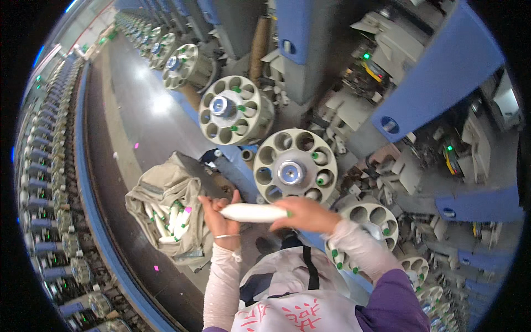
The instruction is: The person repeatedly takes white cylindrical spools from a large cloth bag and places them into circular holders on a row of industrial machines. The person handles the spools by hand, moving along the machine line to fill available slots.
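Observation:
A white yarn bobbin [251, 212] with a green end lies roughly level in front of my body, between my two hands. My right hand [307, 214] is closed around its green end. At the bobbin's tapered left tip is my left hand [220, 214], its fingers partly curled against the tip and its thumb raised. Whether a yarn end is between those fingers is too small to tell. Just beyond my hands stands a round cream magazine [295, 137] with a ring of holes, some holding green-tipped bobbins. To the left, an open beige cloth bag [166, 182] holds several white bobbins [176, 218].
Another round magazine [229, 83] stands farther along the machine row, and one [362, 213] is beside my right forearm. Blue machine panels [442, 72] rise on the right. A long blue rail [88, 182] edges the spindle row on the left, across the aisle floor [149, 108].

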Demonstrator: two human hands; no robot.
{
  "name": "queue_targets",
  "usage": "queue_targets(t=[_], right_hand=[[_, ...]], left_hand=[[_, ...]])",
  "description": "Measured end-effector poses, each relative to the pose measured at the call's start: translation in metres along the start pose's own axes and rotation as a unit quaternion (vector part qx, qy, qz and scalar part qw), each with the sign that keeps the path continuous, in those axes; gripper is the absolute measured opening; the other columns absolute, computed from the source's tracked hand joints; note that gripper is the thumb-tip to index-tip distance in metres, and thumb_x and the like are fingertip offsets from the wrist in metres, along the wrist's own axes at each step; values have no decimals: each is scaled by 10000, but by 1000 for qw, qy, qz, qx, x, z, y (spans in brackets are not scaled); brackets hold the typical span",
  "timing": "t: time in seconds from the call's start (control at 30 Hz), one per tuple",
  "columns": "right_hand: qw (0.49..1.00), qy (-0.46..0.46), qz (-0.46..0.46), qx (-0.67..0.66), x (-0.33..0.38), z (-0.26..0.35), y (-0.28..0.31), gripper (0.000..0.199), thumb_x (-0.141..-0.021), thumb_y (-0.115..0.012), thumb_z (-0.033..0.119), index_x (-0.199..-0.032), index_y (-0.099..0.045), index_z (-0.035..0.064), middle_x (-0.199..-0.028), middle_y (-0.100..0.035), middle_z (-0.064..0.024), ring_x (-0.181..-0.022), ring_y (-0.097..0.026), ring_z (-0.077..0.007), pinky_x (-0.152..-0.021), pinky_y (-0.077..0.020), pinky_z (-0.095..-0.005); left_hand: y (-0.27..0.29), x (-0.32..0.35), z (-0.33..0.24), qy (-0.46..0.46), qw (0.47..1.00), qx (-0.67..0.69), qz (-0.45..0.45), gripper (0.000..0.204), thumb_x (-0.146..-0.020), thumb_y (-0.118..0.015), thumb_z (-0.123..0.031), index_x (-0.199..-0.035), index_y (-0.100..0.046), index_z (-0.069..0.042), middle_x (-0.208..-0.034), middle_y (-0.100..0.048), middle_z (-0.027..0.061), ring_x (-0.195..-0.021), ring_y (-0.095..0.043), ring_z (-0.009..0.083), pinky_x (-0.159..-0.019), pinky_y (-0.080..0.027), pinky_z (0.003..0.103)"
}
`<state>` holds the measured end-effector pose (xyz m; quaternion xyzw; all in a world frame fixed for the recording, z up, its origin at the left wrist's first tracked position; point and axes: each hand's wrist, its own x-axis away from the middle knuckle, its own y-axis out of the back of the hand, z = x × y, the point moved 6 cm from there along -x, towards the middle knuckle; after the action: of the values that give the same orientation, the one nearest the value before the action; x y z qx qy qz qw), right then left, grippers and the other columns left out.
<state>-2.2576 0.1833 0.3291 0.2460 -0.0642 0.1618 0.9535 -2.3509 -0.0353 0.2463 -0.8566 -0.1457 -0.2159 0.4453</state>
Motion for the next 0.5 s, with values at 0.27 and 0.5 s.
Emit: queue_targets(t=[0.27,0.5], right_hand=[[876,12,-245,-415,30,-80,56,171,-1036,-541,143,-947,-636,32,-1027,-672,-50,-971,-627,-128,-882,-482,-271],[844,19,-138,-518,-15,19,46,190,-1055,-520,206,-944,-563,57,-825,-601,-16,-706,-585,-106,-631,-512,-271]], left_hand=[[6,-9,-28,-207,975,-77,19,276,-1015,-586,-360,-925,-478,-122,-604,-414,-28,-554,-454,95,-968,-531,586],[-46,35,63,-376,747,-461,298,142,-875,-711,-95,-998,-647,-66,-1003,-682,72,-975,-655,247,-1153,-285,569]])
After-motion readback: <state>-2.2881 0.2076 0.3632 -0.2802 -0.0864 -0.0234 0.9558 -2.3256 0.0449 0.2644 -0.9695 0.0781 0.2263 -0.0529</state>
